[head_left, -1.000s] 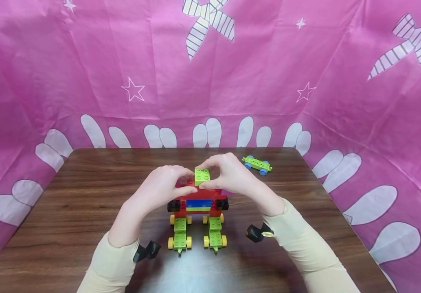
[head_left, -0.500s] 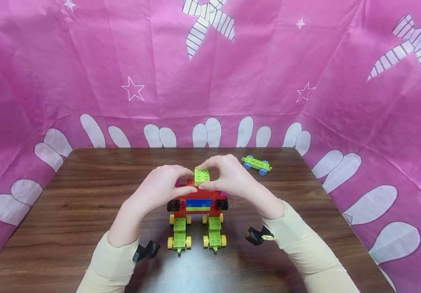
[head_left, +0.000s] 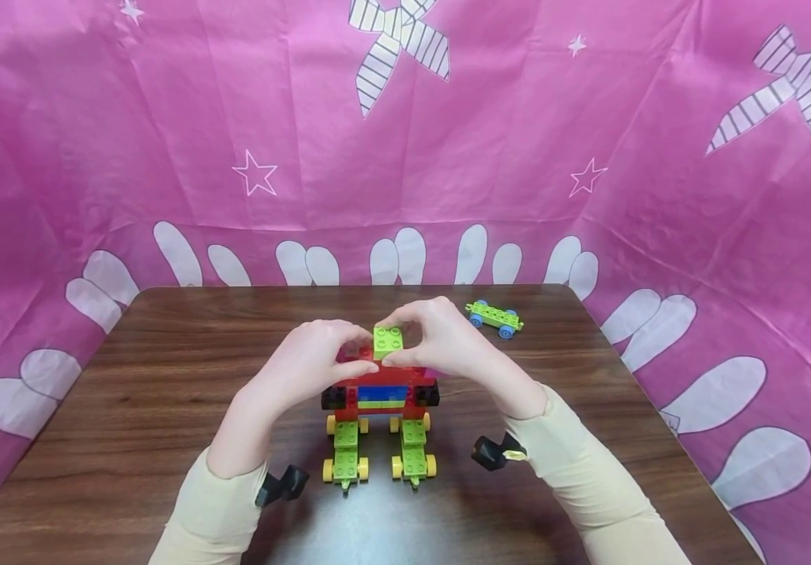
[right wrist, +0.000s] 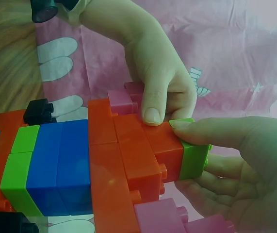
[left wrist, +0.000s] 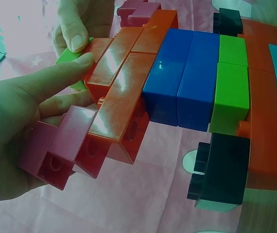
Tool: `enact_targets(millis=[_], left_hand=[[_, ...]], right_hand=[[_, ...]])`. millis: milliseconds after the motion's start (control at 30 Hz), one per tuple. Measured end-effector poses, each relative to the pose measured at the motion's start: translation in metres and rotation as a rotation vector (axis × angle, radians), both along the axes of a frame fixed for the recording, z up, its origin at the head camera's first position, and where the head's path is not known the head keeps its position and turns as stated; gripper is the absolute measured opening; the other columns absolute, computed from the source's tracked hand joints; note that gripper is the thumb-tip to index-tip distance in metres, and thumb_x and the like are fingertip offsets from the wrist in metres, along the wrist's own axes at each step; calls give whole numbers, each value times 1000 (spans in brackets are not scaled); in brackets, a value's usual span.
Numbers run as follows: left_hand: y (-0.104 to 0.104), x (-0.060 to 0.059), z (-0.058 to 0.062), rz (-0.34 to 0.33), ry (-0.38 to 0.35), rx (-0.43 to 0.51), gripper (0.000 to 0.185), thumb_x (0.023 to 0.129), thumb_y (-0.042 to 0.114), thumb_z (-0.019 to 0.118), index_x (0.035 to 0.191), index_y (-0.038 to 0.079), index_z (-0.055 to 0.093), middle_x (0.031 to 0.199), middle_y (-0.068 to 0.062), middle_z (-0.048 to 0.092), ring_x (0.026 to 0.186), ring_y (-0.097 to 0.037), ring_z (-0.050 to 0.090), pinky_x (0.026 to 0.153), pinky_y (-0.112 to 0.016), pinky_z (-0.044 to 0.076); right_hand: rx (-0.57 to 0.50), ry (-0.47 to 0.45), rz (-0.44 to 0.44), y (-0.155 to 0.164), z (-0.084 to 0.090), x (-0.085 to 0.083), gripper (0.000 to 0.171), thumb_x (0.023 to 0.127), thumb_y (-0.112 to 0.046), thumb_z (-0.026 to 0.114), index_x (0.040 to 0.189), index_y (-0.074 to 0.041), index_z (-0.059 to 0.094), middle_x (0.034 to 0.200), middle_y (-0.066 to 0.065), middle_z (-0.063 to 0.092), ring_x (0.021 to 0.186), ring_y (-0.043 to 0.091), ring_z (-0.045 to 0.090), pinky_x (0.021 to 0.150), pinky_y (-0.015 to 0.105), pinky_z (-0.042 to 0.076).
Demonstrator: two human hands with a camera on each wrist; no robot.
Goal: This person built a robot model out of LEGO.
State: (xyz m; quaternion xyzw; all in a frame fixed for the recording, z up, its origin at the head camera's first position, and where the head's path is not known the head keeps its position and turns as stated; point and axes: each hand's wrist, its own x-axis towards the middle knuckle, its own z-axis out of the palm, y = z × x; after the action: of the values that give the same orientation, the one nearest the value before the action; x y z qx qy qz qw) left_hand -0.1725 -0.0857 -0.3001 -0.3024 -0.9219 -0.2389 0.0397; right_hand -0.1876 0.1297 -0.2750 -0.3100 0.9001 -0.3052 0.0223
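surface: dark wood table (head_left: 130, 377) | on it: brick robot model (head_left: 380, 408), green wheeled chassis (head_left: 494, 318) far right

In the head view both hands covered the upper sides of the brick figure (head_left: 380, 392). The left wrist view cut the figure off at its right edge. The far wheeled piece (head_left: 494, 317) was too small to detail.
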Motion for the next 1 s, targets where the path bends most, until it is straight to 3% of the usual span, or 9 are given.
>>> enact_targets(millis=[300, 500, 733, 1000], left_hand=[[1, 0, 1, 2, -11, 4, 36, 85, 36, 75, 112, 11, 72, 104, -2, 74, 96, -19, 68, 87, -41, 55], [2, 1, 2, 9, -14, -7, 37, 85, 36, 75, 112, 10, 72, 103, -2, 74, 95, -19, 68, 86, -41, 56], [2, 1, 2, 10, -14, -11, 37, 85, 36, 76, 111, 11, 72, 103, -2, 74, 93, -18, 68, 85, -40, 56], [2, 1, 2, 5, -13, -12, 36, 85, 35, 75, 111, 11, 72, 102, -1, 74, 93, -17, 68, 85, -40, 56]], right_hand=[[29, 35, -28, -1, -2, 3, 39, 77, -24, 84, 113, -11, 73, 107, 1, 74, 90, 15, 64, 72, 25, 54], [44, 35, -17, -1, 1, 3, 40, 77, -23, 84, 113, -11, 73, 108, 2, 74, 97, 16, 65, 75, 25, 54], [49, 42, -29, -3, 2, 6, 39, 78, -22, 83, 113, -10, 73, 107, 3, 74, 87, 17, 63, 67, 23, 52], [68, 30, -16, -2, 4, 3, 40, 78, -23, 84, 114, -10, 73, 109, 3, 74, 95, 17, 65, 74, 25, 55]])
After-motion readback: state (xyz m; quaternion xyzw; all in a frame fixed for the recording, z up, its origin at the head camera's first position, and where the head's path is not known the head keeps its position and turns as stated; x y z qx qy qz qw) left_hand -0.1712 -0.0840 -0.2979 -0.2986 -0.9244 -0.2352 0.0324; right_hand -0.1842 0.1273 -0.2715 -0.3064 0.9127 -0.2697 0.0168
